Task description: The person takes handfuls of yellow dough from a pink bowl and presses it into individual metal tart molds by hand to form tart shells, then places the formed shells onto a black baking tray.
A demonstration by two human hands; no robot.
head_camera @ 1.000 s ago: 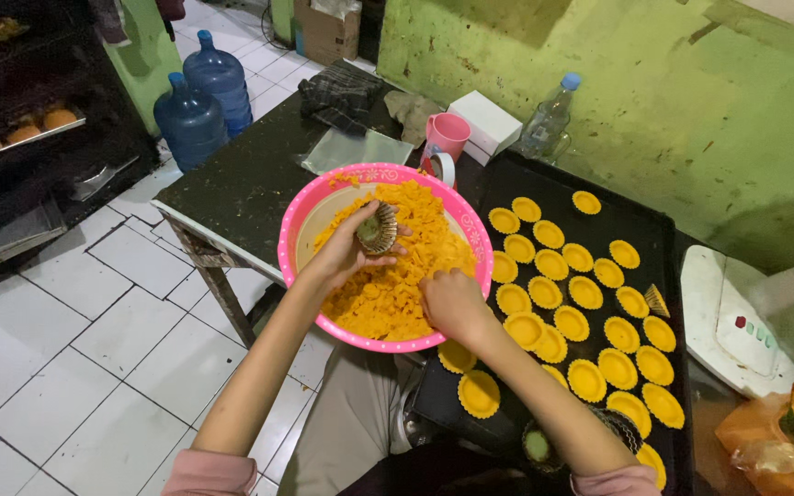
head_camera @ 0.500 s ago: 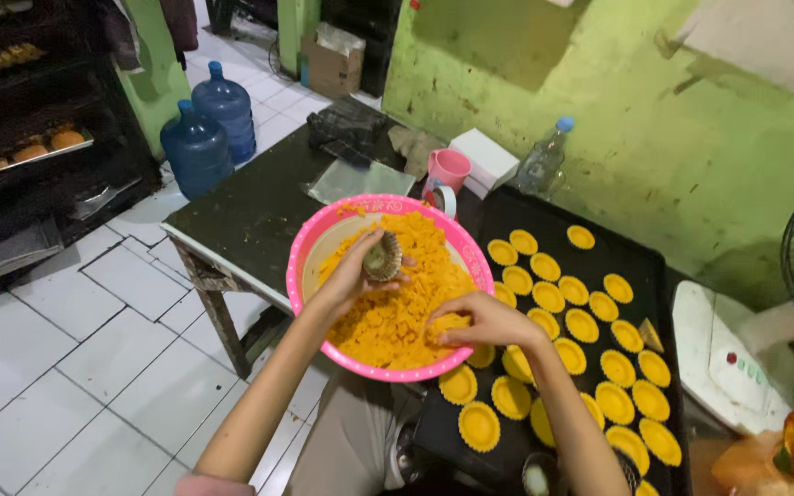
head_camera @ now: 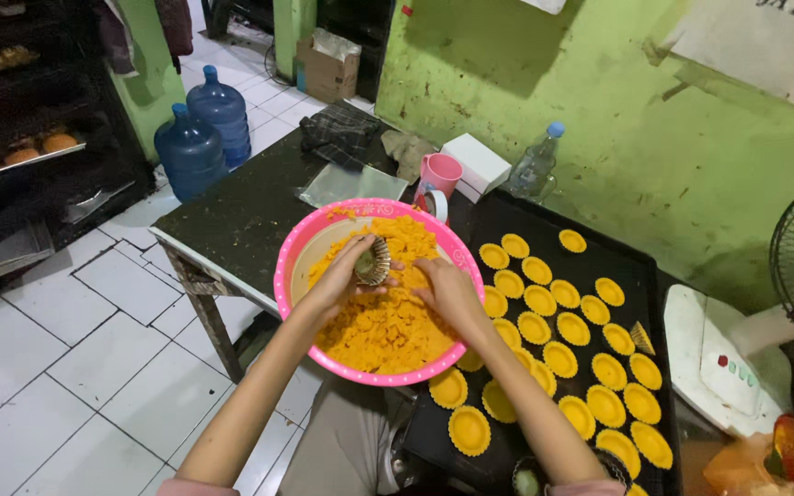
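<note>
Hands over a pink bowl [head_camera: 291,262] of orange dough [head_camera: 388,317]
Left hand [head_camera: 342,280] grips a fluted metal mould [head_camera: 372,262]; right hand [head_camera: 448,289] rests half-open, fingers in the dough

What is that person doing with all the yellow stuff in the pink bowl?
The person's left hand holds a small fluted metal mould over a pink bowl full of crumbly orange dough. The right hand rests in the dough beside it. To the right, a black tray already carries rows of filled yellow tart shells. A pink mug and a water bottle stand behind the bowl.
</note>
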